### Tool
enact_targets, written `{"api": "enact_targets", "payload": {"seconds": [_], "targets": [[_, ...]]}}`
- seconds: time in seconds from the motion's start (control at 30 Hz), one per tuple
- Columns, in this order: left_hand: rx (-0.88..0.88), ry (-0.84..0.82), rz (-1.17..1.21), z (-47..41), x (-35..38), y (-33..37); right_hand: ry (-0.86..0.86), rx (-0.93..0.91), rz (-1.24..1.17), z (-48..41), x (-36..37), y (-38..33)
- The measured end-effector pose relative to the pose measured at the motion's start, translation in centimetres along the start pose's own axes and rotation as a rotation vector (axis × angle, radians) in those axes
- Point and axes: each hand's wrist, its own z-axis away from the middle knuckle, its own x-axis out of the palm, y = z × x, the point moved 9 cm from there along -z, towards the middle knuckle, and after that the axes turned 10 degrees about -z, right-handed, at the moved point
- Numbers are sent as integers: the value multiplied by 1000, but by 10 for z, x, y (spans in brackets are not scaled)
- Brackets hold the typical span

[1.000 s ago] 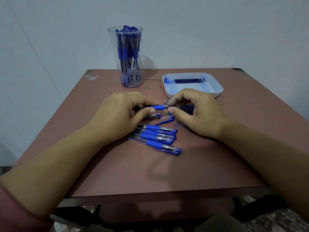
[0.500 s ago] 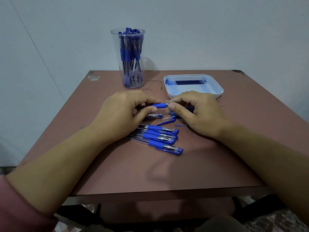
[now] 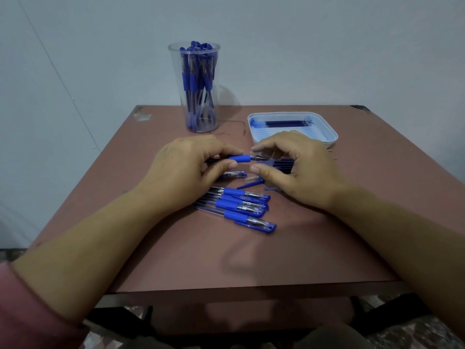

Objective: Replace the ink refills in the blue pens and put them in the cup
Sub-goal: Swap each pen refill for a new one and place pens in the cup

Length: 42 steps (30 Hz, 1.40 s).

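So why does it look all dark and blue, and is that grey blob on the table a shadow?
Head view: dim, cool light tints everything bluish; yes, that blob on the brown table is a shadow, likely from the left hand and right hand; the tall clear plastic cup throws a faint one on the wall; the wide lens stretches the picture's edges.

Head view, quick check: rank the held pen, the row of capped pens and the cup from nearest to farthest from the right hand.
1. Held pen, tip right at the right hand's fingers.
2. Row of capped pens, lying nearer the person, to its left.
3. Cup, far back left.
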Motion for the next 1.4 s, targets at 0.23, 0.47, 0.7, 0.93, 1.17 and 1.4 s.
{"api": "enact_targets", "payload": {"seconds": [0.23, 0.47, 0.7, 0.93, 1.17, 1.4], "targets": [[-3, -5, -18, 1, 0, -1, 4, 3, 26, 1, 1, 3], [-13, -14, -40, 1, 2, -2, -23, -10, 161, 2, 7, -1], [-22, 1, -37, 2, 1, -2, 1, 38, 106, 3, 4, 2], [-25, -9, -52, 1, 1, -1, 15, 92, 27, 2, 2, 6], [-35, -8, -40, 1, 1, -2, 64, 136, -46, 2, -1, 13], [-141, 9, -67, 1, -8, -23, 40, 178, -33, 0, -5, 16]]}}
